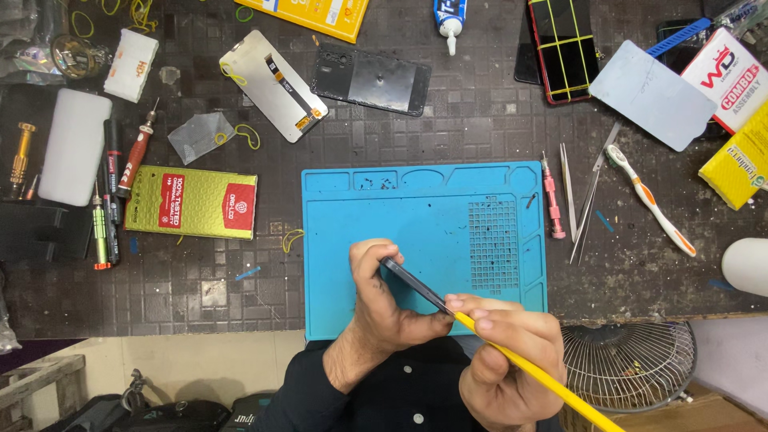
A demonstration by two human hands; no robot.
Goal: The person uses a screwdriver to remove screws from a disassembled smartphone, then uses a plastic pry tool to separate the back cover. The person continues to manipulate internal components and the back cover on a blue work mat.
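The left hand (pixel 382 300) gripped a slim dark phone (pixel 414 284) edge-up over the blue silicone work mat (pixel 416 232), exposing its seam to the long yellow pry tool (pixel 552 382) pinched in the right hand (pixel 508 352).

Dark counter (pixel 480 120) with a worn grid-patterned top, evenly lit from above. Below its front edge, pale floor (pixel 200 360), a round wire fan guard (pixel 628 364) at right, a wooden crate corner (pixel 40 384) at lower left.
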